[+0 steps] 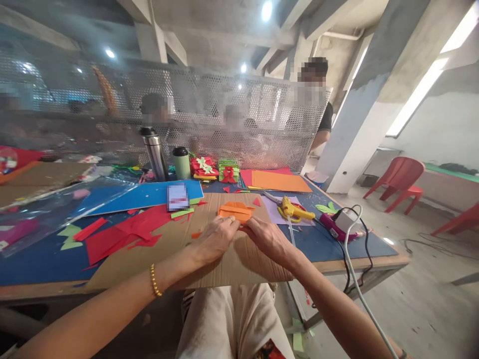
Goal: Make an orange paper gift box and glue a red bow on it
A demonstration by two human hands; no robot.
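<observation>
A folded orange paper (pixel 235 211) is held over the middle of the cardboard (pixel 254 259), which is laid on the blue tabletop (pixel 333 253). Its near edge is pinched by both hands: the grip of the left hand (pixel 221 232) is clamped there from 7 o'clock, and that of the right hand (pixel 265 237) from 4 o'clock, the fingertips of the two being kept close beside each other.

Taking the paper as the clock's centre, with 12 pointing away from the wearer, a small red triangle (pixel 257 201) is seen near it at 2 o'clock. Toward 3 o'clock, scissors (pixel 272 198) and a yellow glue gun (pixel 294 208) are set down over a lilac sheet (pixel 269 208); farther out, a purple power strip (pixel 335 228) is placed. At 12 o'clock a green box (pixel 234 166) is fronted by a red paper shape. A phone (pixel 178 195) is propped at 10 o'clock, with a steel flask (pixel 155 157) and a green bottle (pixel 182 163) stood upright beyond it. Between 8 and 9 o'clock, cut red paper (pixel 112 237) is spread partly over the cardboard.
</observation>
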